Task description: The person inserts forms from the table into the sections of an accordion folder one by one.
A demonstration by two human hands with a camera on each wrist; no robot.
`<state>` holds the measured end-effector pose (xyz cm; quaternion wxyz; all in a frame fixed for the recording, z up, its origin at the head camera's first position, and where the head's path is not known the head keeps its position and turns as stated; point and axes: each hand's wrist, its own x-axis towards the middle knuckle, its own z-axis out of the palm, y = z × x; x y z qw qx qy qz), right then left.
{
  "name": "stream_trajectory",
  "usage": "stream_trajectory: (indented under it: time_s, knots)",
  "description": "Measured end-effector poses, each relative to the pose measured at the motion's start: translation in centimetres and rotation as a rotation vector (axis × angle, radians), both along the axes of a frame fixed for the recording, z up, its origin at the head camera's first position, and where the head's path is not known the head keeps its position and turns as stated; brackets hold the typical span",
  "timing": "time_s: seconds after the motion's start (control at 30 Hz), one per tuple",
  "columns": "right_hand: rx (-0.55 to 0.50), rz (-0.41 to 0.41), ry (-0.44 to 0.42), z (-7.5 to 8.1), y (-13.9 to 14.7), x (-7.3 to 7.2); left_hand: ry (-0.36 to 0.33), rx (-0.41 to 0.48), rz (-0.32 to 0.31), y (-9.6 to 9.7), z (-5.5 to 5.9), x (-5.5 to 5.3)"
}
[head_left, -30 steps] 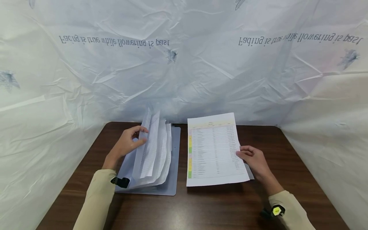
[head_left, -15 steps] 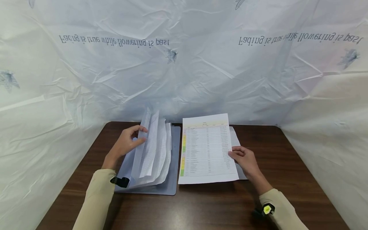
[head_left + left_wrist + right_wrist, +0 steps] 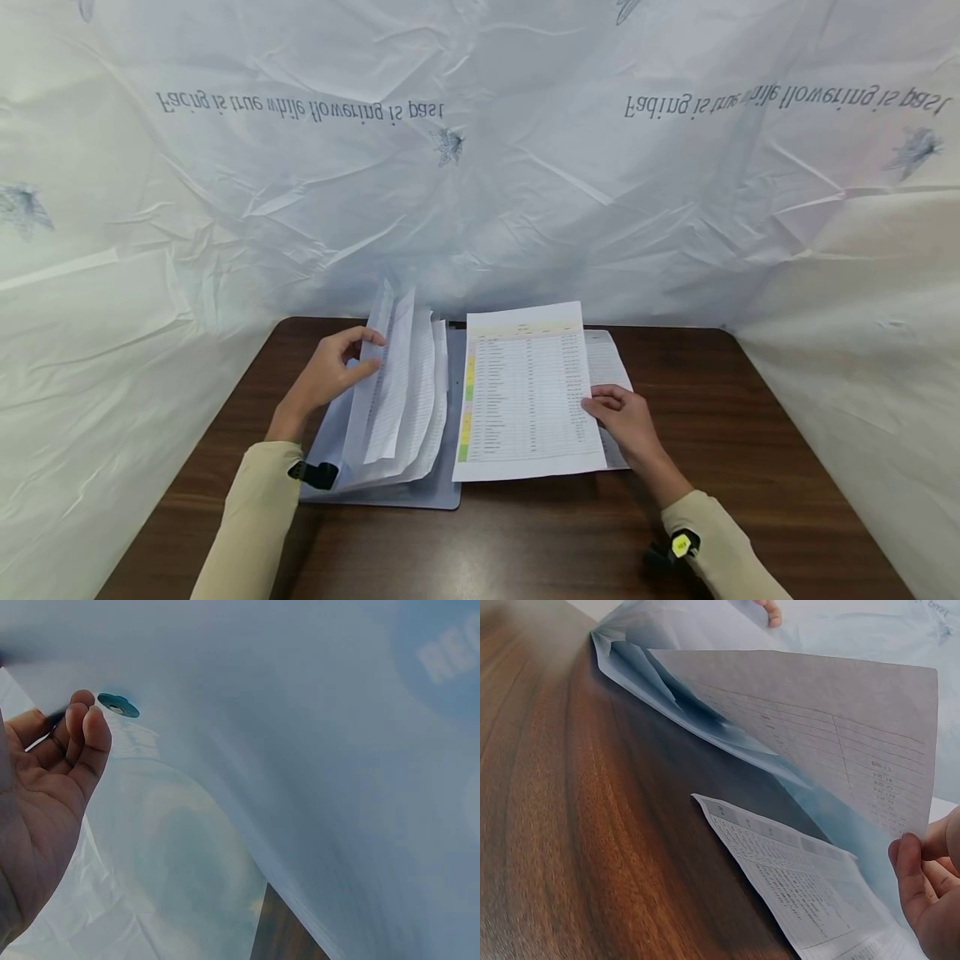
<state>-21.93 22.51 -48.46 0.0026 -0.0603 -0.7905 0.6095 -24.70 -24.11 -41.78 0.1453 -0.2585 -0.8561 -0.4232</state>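
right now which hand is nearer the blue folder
Left. The left hand holds sheets raised over the blue folder; the right hand holds a printed sheet beside it.

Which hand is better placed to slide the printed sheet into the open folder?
Probably the right hand: it already pinches the printed sheet by its edge beside the folder. The left hand holds the filed pages upright, keeping the gap open.
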Motion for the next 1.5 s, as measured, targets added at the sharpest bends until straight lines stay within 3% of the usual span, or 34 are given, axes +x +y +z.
stream_trajectory:
  time_s: [1.13, 1.5]
  knots:
    - [-0.019, 0.001, 0.006, -1.4, -3.6, -1.1, -0.01, 0.001, 0.002, 0.1, -0.1, -0.1]
    - [-0.031, 0.011, 0.012, -1.6, -4.8, -1.3, 0.017, 0.002, -0.005, 0.1, -0.3, -0.3]
